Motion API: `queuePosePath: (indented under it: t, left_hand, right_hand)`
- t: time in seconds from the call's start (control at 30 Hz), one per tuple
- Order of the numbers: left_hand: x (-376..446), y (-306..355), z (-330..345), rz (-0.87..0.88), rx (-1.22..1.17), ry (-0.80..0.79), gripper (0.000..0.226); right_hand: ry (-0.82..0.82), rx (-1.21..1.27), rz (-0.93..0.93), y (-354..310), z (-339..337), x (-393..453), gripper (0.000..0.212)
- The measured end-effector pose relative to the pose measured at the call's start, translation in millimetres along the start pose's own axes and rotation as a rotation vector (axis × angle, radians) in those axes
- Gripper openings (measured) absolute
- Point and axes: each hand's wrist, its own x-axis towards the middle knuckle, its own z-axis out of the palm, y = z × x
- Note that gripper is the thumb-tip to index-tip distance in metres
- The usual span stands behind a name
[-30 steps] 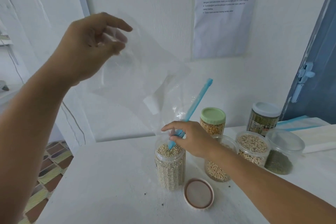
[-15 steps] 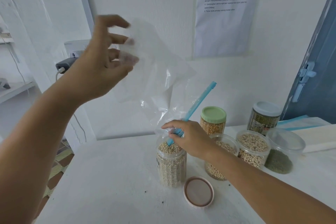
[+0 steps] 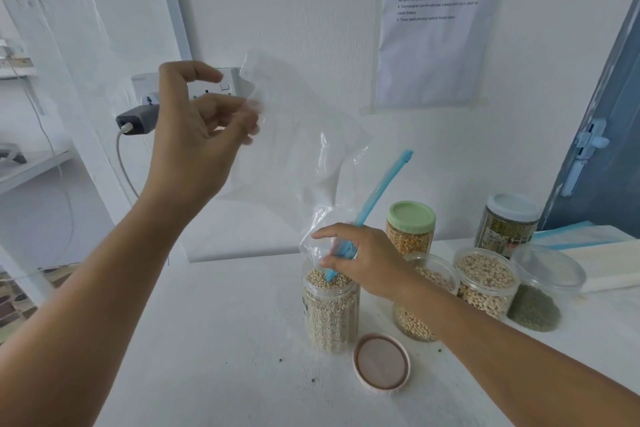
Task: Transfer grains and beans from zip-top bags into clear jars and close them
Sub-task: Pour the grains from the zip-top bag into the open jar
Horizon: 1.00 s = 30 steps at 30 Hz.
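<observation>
Bag (image 3: 298, 149), seemingly empty, is pinched high by the left hand (image 3: 201, 135); right hand (image 3: 360, 256) grips its mouth over the brimful jar (image 3: 330, 308). Any jolt risks spillage beside the jar.

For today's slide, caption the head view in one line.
Both hands tip an emptied zip-top bag over a full grain jar, its lid beside it.

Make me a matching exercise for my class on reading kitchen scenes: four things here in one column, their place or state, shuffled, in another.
Things:
1. zip-top bag
2. pink lid
3. green-lidded jar
4. grain jar

Place or state:
A. closed, at the wall
B. lying loose on the table
C. held upside down, emptied
D. open, full to the brim

Pairs: 1-C, 2-B, 3-A, 4-D
</observation>
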Motion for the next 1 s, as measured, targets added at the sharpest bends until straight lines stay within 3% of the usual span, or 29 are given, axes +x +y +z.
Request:
queuePosePath:
  t: [0.43,0.63,0.83,1.0]
  left_hand:
    - [36,21,1,0.189,0.002,0.139,0.039]
    - [45,26,1,0.198,0.01,0.168,0.039]
    - [45,29,8,0.192,0.019,0.145,0.039]
    - [39,24,13,0.17,0.017,0.137,0.039]
  right_hand:
    - [0.111,0.327,0.014,-7,3,2,0.039]
    - [0.13,0.287,0.004,-3,1,-4,0.046]
    - [0.172,0.262,0.021,3,4,-2,0.04]
    - [0.071,0.248,0.024,0,2,-6,0.042]
